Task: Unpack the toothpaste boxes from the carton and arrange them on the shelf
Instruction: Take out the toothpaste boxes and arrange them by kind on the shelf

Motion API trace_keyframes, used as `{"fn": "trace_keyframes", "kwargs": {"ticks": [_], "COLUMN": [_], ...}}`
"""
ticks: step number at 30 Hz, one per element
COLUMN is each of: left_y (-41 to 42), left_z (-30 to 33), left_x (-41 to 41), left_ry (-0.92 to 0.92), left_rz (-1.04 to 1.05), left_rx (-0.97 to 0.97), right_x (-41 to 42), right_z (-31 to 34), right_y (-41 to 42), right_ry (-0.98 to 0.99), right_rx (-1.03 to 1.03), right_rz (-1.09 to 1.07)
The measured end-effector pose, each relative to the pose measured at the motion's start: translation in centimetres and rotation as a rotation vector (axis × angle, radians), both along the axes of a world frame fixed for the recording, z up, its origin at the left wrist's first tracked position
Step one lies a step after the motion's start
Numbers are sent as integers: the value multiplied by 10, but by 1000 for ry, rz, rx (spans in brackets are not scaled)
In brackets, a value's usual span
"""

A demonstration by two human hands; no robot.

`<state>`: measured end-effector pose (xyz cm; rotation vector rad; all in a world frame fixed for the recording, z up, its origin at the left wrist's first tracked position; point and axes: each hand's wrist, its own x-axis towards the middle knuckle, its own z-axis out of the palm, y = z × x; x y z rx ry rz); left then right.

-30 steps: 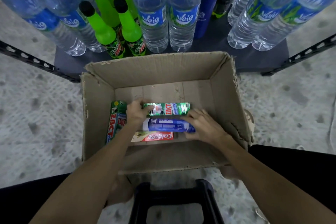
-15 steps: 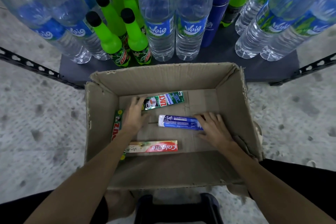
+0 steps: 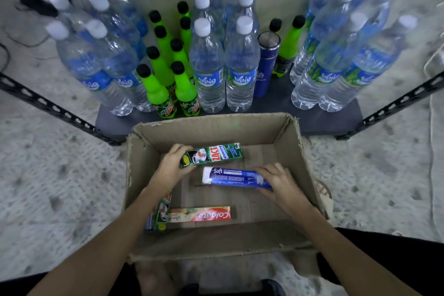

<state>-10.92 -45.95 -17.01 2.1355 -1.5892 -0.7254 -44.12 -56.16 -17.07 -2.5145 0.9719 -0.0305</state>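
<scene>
Inside the carton (image 3: 298,151), centre frame, the left hand (image 3: 171,167) grip holds the green Zact box (image 3: 215,155). The right hand (image 3: 280,181) grip holds the blue Safi box (image 3: 234,176). The Colgate box (image 3: 200,214) lies lower left on the carton floor.

We see a matt, rough-edged cardboard carton (image 3: 292,151) around both hands, glossy printed toothpaste boxes (image 3: 213,154) inside, and clear, seemingly plastic bottles (image 3: 207,72) beyond them.
</scene>
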Motion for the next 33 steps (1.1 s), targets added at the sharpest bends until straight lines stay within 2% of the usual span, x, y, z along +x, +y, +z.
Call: {"fn": "trace_keyframes", "kwargs": {"ticks": [6, 13, 21, 27, 33], "left_y": [12, 25, 20, 14, -24], "left_z": [101, 224, 362, 449, 520], "left_x": [10, 4, -14, -27, -25], "left_ry": [9, 49, -82, -166, -159], "left_rz": [43, 28, -38, -37, -37], "left_rx": [-195, -416, -684, -824, -887], "right_x": [-15, -34, -45, -59, -61], "right_z": [90, 227, 348, 428, 500], "right_y": [-19, -25, -13, -21, -50], "right_ry": [-204, -417, -682, -781, -827], "right_rx": [-111, -242, -314, -395, -469], "right_rz": [18, -8, -80, -79, -69]}}
